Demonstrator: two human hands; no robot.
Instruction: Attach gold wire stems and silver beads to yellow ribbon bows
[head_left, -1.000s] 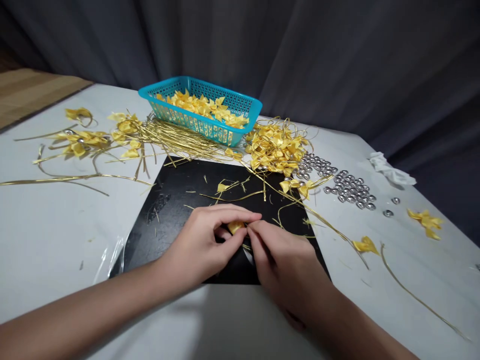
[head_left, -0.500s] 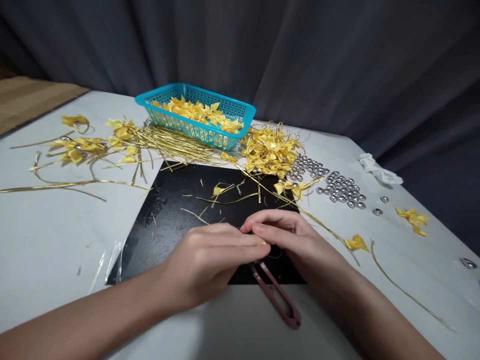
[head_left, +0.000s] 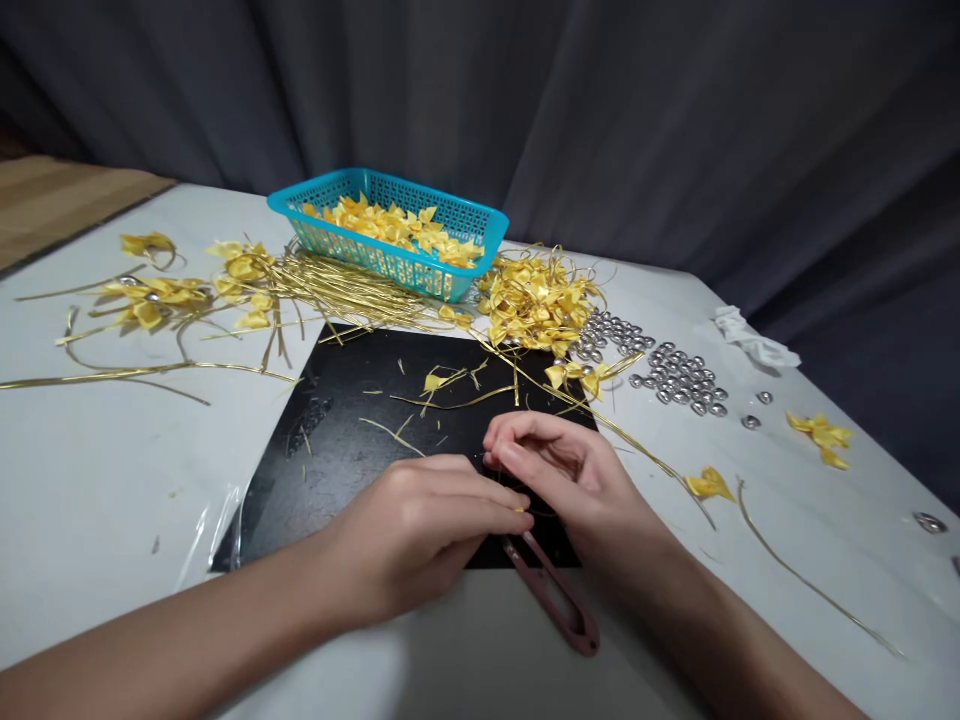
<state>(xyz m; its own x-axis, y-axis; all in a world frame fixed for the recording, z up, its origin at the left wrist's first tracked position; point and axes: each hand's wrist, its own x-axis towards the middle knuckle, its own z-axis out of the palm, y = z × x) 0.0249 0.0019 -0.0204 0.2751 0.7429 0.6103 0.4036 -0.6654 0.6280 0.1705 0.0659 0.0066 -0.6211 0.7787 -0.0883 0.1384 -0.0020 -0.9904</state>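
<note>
My left hand [head_left: 442,515] is closed over the front part of the black board [head_left: 360,430]. A small bit of yellow ribbon [head_left: 520,509] peeks out at its fingertips; the fingers cover the rest. To its right, my right hand [head_left: 559,465] pinches with thumb and fingertips a little above the left fingertips. Whatever lies in that pinch is too fine to make out. A pair of thread snips [head_left: 559,600] with reddish-brown handles rests just below the hands, its blade end partly under the left fingers.
Behind the board stands a blue basket [head_left: 390,235] of yellow ribbon pieces. Gold cords [head_left: 345,285] lie before it, with a heap of ribbon bows [head_left: 536,300] alongside. Silver beads [head_left: 686,375] and a white cloth [head_left: 754,338] are at right. More bows [head_left: 154,300] lie left.
My right hand's fingertips have separated from my left fingertips, opening a gap between them. The left hand has lowered slightly, and the bit of ribbon stays in it.
</note>
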